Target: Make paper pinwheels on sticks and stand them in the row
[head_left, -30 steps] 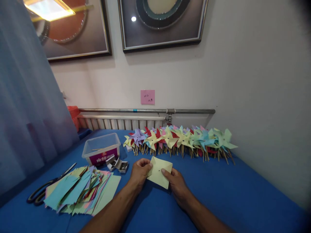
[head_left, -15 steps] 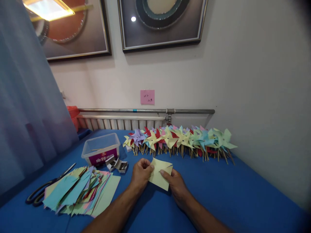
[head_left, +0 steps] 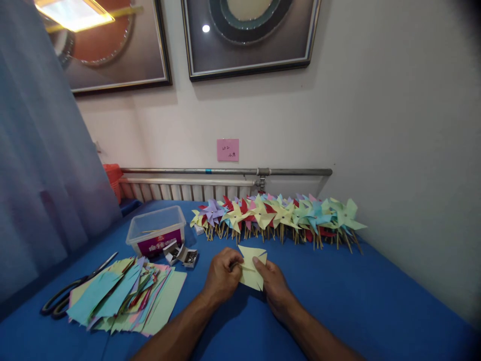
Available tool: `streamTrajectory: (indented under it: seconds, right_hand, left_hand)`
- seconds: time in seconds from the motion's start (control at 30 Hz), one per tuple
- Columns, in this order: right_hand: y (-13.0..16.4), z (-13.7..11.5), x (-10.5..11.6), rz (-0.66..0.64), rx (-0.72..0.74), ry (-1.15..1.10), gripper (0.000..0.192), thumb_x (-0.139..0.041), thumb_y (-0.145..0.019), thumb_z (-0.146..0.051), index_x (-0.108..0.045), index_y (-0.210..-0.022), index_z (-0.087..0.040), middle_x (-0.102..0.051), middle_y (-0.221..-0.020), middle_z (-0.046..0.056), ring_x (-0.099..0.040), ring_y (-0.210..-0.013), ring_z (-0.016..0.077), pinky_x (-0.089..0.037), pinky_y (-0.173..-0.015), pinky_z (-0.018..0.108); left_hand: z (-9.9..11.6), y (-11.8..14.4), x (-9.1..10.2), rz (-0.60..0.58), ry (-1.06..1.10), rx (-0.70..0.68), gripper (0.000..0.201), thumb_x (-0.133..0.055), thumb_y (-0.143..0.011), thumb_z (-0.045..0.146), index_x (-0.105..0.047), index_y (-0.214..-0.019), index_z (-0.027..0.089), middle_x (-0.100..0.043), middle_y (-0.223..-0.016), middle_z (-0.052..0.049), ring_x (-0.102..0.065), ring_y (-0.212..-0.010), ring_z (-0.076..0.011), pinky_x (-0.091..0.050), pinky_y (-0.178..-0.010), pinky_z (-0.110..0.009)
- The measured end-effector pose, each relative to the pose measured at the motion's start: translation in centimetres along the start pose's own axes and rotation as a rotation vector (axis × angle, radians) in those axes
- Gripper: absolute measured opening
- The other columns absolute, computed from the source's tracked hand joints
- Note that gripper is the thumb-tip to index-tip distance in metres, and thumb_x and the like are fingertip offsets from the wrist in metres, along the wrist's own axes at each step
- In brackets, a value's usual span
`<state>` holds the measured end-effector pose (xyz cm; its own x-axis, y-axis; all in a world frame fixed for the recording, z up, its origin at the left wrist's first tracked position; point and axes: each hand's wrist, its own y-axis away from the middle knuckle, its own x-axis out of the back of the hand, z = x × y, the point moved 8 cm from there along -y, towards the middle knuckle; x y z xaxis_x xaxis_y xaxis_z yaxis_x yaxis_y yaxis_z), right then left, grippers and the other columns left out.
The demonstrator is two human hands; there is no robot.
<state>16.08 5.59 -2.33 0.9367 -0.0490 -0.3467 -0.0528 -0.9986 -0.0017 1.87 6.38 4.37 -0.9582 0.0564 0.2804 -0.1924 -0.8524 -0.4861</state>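
Over the blue table, my left hand and right hand meet knuckles-up, fingertips pinched shut on a yellow paper square, forearms angled inward.

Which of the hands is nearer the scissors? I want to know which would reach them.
The left. The left hand is at the yellow paper, with the paper stack between it and the scissors far to its left; the right hand lies farther right.

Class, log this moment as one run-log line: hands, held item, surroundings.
left hand: grips yellow paper square | right hand: pinches same square | left: paper stack, scissors | behind: pinwheel row
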Motion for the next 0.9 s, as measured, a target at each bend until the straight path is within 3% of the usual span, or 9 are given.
streamTrajectory:
  seconds: [0.37,0.67,0.8,0.9]
  right_hand:
    - [0.1,-0.4,-0.9,-0.118,-0.019,-0.024,0.046,-0.084,-0.071,-0.055,-0.076,-0.095,-0.016,-0.079,-0.078,0.007,-0.073,-0.073,0.0255,-0.054,-0.069,0.035]
    - [-0.3,-0.2,0.3,0.022,0.013,0.074,0.044,-0.087,-0.064,-0.050,-0.076,-0.090,-0.016,-0.077,-0.068,0.005,-0.069,-0.059,0.0230,-0.053,-0.060,0.032]
    - [-0.5,-1.5,0.9,0.058,0.065,0.190,0.044,-0.083,-0.065,-0.054,-0.074,-0.087,-0.017,-0.076,-0.069,0.004,-0.068,-0.061,0.0233,-0.052,-0.060,0.032]
    - [-0.4,-2.6,1.3,0.069,0.137,0.357,0.039,-0.078,-0.070,-0.054,-0.073,-0.084,-0.018,-0.075,-0.070,0.004,-0.066,-0.063,0.0227,-0.050,-0.058,0.031]
  left_hand:
    - [0.9,0.1,0.3,0.031,-0.100,-0.109,0.030,-0.052,-0.069,-0.003,-0.068,-0.074,0.022,-0.068,-0.086,-0.006,-0.063,-0.086,-0.0206,-0.044,-0.081,-0.030]
    - [1.6,0.5,0.0,0.043,-0.164,-0.199,0.031,-0.050,-0.069,-0.003,-0.068,-0.082,0.020,-0.067,-0.091,-0.005,-0.063,-0.085,-0.0177,-0.048,-0.080,-0.029]
    - [1.0,0.3,0.2,0.031,-0.139,-0.037,0.027,-0.061,-0.074,0.011,-0.069,-0.099,0.018,-0.068,-0.094,-0.004,-0.062,-0.082,-0.0168,-0.047,-0.073,-0.027]
    - [-0.8,-0.1,0.5,0.022,-0.024,0.182,0.019,-0.065,-0.077,0.025,-0.069,-0.093,0.016,-0.068,-0.085,-0.003,-0.060,-0.077,-0.0167,-0.044,-0.068,-0.026]
